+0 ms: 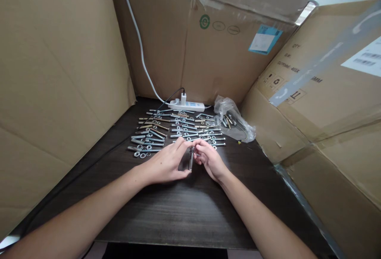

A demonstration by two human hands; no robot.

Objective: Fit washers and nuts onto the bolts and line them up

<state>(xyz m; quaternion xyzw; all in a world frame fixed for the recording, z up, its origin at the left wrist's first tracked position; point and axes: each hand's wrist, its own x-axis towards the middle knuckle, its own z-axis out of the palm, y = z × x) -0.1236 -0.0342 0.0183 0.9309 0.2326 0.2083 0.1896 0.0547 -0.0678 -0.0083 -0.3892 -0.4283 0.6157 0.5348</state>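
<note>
Between my two hands an expansion bolt (191, 160) stands roughly upright above the table. My left hand (169, 163) is closed on it, the thumb at its lower end and the fingers near its top. The fingers of my right hand (208, 159) are curled against the upper end, where a ring or nut seems to sit; they partly hide it. Just beyond my hands lie rows of loose bolts and sleeves (154, 140), with nuts and washers (143, 155) set out beside them.
A clear plastic bag (235, 122) with several metal parts lies at the back right. Behind the rows is a white power strip (190, 106) with cables. Cardboard boxes (74, 52) wall in the dark table (178, 219) at left, back and right.
</note>
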